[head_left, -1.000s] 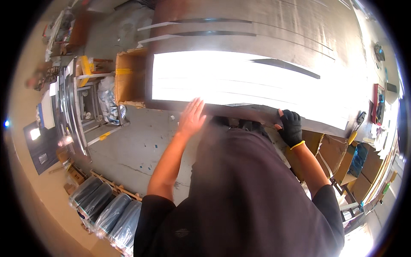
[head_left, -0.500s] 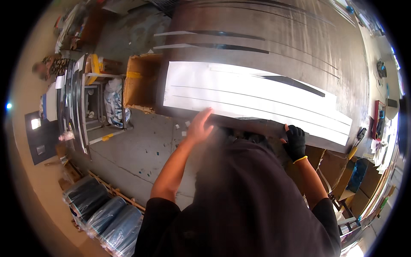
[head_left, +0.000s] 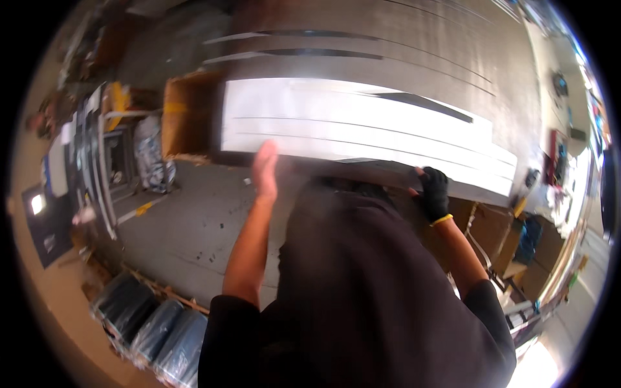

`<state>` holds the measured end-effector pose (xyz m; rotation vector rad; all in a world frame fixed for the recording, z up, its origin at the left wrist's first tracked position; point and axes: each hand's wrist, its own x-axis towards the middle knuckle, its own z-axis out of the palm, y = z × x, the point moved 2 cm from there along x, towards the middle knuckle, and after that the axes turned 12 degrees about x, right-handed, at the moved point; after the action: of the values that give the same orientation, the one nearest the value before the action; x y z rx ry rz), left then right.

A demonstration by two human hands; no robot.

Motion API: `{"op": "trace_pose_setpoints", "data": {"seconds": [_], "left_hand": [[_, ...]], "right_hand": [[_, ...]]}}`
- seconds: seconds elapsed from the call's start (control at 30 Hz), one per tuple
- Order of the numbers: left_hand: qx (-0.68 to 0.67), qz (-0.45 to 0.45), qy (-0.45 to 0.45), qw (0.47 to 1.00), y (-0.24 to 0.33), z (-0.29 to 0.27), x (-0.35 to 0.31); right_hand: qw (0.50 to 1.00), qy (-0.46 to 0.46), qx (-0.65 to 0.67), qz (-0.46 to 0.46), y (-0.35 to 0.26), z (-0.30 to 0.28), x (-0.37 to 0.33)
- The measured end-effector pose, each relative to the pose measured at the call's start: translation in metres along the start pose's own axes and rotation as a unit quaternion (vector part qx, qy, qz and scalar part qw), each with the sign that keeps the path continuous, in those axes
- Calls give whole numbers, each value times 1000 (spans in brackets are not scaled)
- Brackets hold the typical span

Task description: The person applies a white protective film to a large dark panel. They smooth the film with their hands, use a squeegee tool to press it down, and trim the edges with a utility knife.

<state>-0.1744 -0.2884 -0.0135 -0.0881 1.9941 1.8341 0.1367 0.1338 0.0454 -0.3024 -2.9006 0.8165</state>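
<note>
A long white sheet [head_left: 297, 107] with thin dark lines along its length lies near the front edge of a dark table [head_left: 414, 71]. One black strip [head_left: 427, 107] rests across its far side. My bare left hand [head_left: 265, 171] is at the sheet's near edge toward the left end, fingers stretched out and slightly blurred; it holds nothing. My right hand [head_left: 435, 194], in a black fingerless glove with a yellow cuff, is at the near edge farther right. Its thumb and forefinger are apart, and nothing shows between them.
More long thin strips [head_left: 310, 53] lie on the far part of the table. An open cardboard box [head_left: 187, 119] stands against its left end, beside a metal rack [head_left: 107, 174]. Plastic-wrapped rolls [head_left: 155, 330] sit at lower left. Cardboard [head_left: 482, 226] leans below the table's right end.
My left hand has slid left along the sheet's near edge and turned more upright. The whole view has shifted a little. My right hand keeps its place by the sheet.
</note>
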Motion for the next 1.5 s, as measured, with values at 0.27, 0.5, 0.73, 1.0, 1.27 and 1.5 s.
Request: {"op": "trace_pose_setpoints", "data": {"seconds": [0.27, 0.5, 0.73, 1.0, 1.27, 1.5], "left_hand": [[38, -22, 84, 995, 13, 14, -42], [97, -39, 58, 993, -11, 20, -71], [129, -106, 37, 985, -34, 17, -92], [128, -160, 5, 979, -37, 27, -99], [80, -227, -126, 962, -22, 67, -101], [-223, -269, -129, 928, 4, 125, -82]], "right_hand": [[998, -50, 34, -5, -32, 9, 20], [996, -76, 40, -16, -34, 28, 27], [994, -42, 39, -96, -16, 37, 13], [994, -87, 25, -69, -2, 43, 13], [993, -37, 36, -111, -30, -9, 40], [986, -45, 144, -76, -63, -63, 64]]}}
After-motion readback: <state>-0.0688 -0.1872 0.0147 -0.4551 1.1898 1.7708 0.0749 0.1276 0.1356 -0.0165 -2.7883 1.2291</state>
